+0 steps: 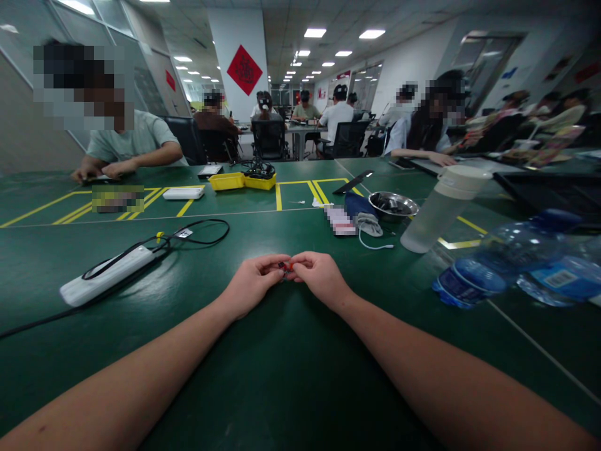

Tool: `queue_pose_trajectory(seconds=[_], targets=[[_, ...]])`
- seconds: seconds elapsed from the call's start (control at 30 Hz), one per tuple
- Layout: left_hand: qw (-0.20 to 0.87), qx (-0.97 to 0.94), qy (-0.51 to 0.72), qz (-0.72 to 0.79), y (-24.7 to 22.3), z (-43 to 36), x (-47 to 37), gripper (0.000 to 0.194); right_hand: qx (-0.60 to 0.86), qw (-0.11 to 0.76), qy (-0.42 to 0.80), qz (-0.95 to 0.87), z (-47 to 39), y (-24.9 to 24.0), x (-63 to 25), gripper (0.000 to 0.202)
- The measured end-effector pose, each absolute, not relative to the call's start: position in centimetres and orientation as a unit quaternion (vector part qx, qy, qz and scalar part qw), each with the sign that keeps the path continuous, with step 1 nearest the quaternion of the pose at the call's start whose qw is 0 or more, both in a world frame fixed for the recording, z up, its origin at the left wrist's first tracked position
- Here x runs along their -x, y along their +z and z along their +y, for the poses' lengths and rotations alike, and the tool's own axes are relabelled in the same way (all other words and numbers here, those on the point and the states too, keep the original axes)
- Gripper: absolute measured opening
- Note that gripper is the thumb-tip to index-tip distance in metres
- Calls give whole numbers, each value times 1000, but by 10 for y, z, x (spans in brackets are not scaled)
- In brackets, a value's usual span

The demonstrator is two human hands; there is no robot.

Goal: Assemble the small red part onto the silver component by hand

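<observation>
My left hand (253,283) and my right hand (323,279) meet over the green table (263,376), fingertips close together. Between them is a small red and dark object (283,269), partly covered by the fingers and too small to name. The left thumb and fingers pinch it from one side. On the other side, my right thumb and index finger close on its orange-red end. Both forearms reach in from the lower corners of the head view.
A white power strip (110,275) with a black cable lies left. Farther off are yellow bins (228,181), a metal bowl (406,216) and a blue pouch (359,207). Right stand a frosted bottle (425,219) and lying water bottles (469,279). People sit across the table.
</observation>
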State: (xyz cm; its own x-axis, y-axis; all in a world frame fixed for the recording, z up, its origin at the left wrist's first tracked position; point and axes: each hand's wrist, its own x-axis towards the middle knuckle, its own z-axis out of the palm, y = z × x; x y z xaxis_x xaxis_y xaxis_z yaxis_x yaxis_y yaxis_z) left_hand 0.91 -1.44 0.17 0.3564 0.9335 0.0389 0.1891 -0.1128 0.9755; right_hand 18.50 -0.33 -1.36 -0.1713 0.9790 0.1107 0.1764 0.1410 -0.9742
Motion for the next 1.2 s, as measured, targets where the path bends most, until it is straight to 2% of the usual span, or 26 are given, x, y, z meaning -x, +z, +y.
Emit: queue_pose_trajectory(seconds=[0.1,0.27,0.67,1.0,1.2], targets=[[532,-632,387,410,0,-13,-9,37,482,445,451,-606,-2,-15,-185,18],[534,-614,398,423,-2,-13,-10,23,477,450,453,-604,-3,-16,-185,17],[543,-601,397,432,3,-14,-14,22,461,446,397,-657,-1,-25,-189,16],[562,-545,424,456,0,-12,-15,29,450,462,435,-629,-3,-16,-188,19],[581,-519,430,456,-4,-10,-13,29,434,473,509,-573,-3,-11,-187,16]])
